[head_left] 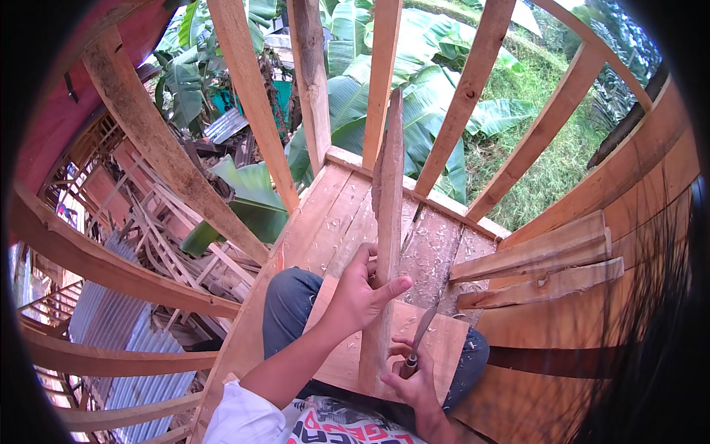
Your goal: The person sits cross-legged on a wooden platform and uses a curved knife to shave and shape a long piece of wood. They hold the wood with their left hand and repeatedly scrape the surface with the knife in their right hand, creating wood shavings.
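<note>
My left hand is wrapped round a long, rough wooden stick that stands up in front of me, with its thumb pointing right. The lower end of the stick comes down over a flat square board lying across my lap. A knife is gripped by its handle in my right hand, close to the right side of the stick's lower part. Its curved, dark blade points up and away from me. Part of the left fingers is hidden behind the stick.
Curled wood shavings are scattered over the plank floor. Two rough wood pieces lie at the right against the plank wall. Upright wooden slats surround me, with banana leaves beyond and corrugated sheets lower left.
</note>
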A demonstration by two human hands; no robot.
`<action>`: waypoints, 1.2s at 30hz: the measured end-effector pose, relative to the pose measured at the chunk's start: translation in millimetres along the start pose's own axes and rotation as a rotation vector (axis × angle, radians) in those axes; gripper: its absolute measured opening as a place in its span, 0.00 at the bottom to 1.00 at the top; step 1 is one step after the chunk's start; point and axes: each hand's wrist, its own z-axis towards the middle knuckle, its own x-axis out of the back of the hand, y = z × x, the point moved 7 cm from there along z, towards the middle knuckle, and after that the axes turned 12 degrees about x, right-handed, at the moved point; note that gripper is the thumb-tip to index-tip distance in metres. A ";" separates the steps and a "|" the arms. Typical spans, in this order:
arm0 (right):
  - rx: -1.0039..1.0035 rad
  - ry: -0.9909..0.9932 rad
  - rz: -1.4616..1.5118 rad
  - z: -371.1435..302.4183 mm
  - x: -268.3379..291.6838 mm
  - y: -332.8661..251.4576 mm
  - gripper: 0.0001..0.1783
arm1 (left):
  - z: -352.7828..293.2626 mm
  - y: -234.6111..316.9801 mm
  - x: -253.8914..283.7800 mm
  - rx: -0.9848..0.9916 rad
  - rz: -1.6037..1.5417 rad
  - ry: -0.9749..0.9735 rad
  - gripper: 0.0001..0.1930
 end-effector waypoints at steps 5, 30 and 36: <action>-0.086 0.105 -0.080 0.7 9.2 6.2 0.29 | 0.1 -22.2 -7.7 0.089 -0.168 -0.029 0.33; 0.039 0.338 -0.006 -10.9 55.5 16.6 0.14 | -66.6 -102.3 -48.9 0.323 -0.159 -0.389 0.18; 0.088 0.250 -0.029 -11.8 61.9 7.3 0.25 | -71.8 -90.4 -25.2 0.299 0.025 -0.335 0.16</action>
